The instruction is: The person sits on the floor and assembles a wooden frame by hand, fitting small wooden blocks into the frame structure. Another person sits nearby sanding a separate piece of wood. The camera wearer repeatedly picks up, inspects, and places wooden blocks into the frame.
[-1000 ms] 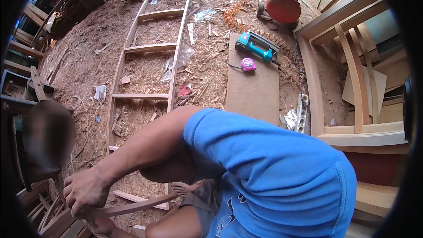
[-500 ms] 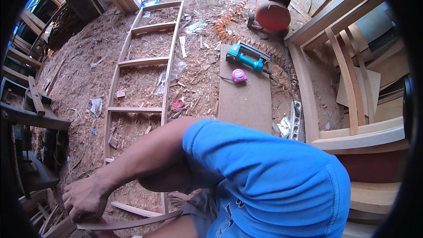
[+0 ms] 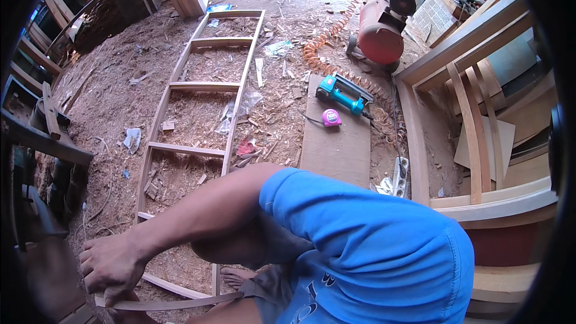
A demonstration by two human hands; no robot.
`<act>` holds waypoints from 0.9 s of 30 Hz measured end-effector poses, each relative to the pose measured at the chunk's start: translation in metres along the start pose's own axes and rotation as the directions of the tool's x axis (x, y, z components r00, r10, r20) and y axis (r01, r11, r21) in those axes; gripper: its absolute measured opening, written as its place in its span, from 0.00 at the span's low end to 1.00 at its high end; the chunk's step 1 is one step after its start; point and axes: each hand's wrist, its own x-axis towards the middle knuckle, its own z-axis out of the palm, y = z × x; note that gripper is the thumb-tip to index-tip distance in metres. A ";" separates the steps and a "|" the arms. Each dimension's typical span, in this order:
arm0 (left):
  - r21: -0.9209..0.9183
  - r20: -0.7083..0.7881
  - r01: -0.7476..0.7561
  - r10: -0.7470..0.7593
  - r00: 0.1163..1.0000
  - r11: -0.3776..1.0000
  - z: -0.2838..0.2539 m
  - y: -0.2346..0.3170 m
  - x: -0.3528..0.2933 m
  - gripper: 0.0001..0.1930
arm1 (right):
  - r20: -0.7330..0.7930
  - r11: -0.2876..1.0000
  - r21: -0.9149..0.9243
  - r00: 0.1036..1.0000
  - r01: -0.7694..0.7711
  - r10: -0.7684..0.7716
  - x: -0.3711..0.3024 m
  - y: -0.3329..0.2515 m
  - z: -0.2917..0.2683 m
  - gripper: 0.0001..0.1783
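My right arm, in a blue sleeve, reaches across to the lower left. There my right hand point(image 3: 114, 267) is closed, its fingers curled at the end of a thin, slightly curved wooden strip point(image 3: 174, 305). The strip's other end lies by my knee, over grey shorts point(image 3: 270, 291). Just below the right hand, part of my left hand point(image 3: 127, 312) shows in shadow beside the strip. Its fingers are mostly hidden. Behind my arm, a long ladder-like wooden frame point(image 3: 204, 151) lies on the floor, partly covered by the arm.
A board point(image 3: 333, 156) carries a teal nail gun point(image 3: 342, 93) and a pink tape measure point(image 3: 330, 117). Behind stands a red air compressor point(image 3: 381, 30) with a coiled orange hose point(image 3: 312, 54). A large wooden frame point(image 3: 420, 144) stands right, near a power strip point(image 3: 400, 174). Wood shavings cover the floor.
The view has shifted slightly, so the floor items sit a little lower and farther right. My right hand stays closed at the strip's end, with only a small movement.
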 end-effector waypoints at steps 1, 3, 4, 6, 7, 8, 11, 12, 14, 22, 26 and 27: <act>0.028 -0.269 0.018 -0.010 0.963 0.999 0.008 0.001 0.001 0.40 | -0.021 1.000 0.009 1.000 0.010 -0.010 0.001 -0.001 0.000 0.26; 0.089 -0.246 -0.002 0.024 0.969 0.996 0.031 0.001 -0.007 0.44 | 0.042 1.000 -0.007 0.999 -0.008 0.009 0.001 -0.001 -0.001 0.26; 0.096 -0.270 0.007 0.020 0.963 0.995 0.042 0.001 -0.006 0.45 | 0.045 0.999 0.026 0.999 -0.025 0.024 0.001 -0.002 -0.001 0.26; 0.080 -0.313 0.029 -0.002 0.950 0.996 0.064 0.002 -0.004 0.48 | 0.008 0.997 0.077 1.000 -0.011 0.010 -0.001 -0.002 0.000 0.25; 0.075 -0.313 0.036 -0.010 0.950 0.997 0.073 0.003 -0.002 0.50 | 0.027 0.995 0.096 1.000 -0.018 0.016 -0.001 -0.001 0.000 0.25; 0.060 -0.347 0.021 0.001 0.938 0.998 0.084 0.003 -0.003 0.51 | -0.011 0.991 0.134 1.000 -0.002 0.003 -0.002 0.000 0.000 0.25; 0.043 -0.265 0.089 -0.075 0.961 0.995 0.111 0.009 -0.006 0.50 | 0.010 0.982 0.189 1.000 0.022 -0.024 -0.003 -0.002 -0.009 0.25; 0.063 -0.296 0.105 -0.082 0.952 0.992 0.118 0.011 -0.005 0.50 | -0.032 0.973 0.225 0.999 0.048 -0.042 -0.001 -0.005 -0.012 0.23; -0.019 -0.257 0.171 -0.170 0.951 0.985 0.128 0.011 0.001 0.50 | 0.066 0.965 0.257 0.997 -0.058 0.043 -0.002 -0.012 -0.021 0.24; -0.100 -0.107 0.156 -0.167 0.980 0.983 0.138 0.003 0.020 0.43 | 0.196 0.940 0.330 0.980 -0.084 0.019 0.010 -0.013 -0.018 0.22; -0.339 -0.035 0.177 -0.200 0.979 0.924 0.132 0.003 0.022 0.31 | 0.306 0.870 0.297 0.903 -0.393 0.303 0.003 -0.019 -0.029 0.20; -0.224 -0.051 0.209 -0.226 0.973 0.952 0.132 0.004 0.022 0.30 | 0.295 0.866 0.288 0.898 -0.408 0.325 0.002 -0.019 -0.029 0.20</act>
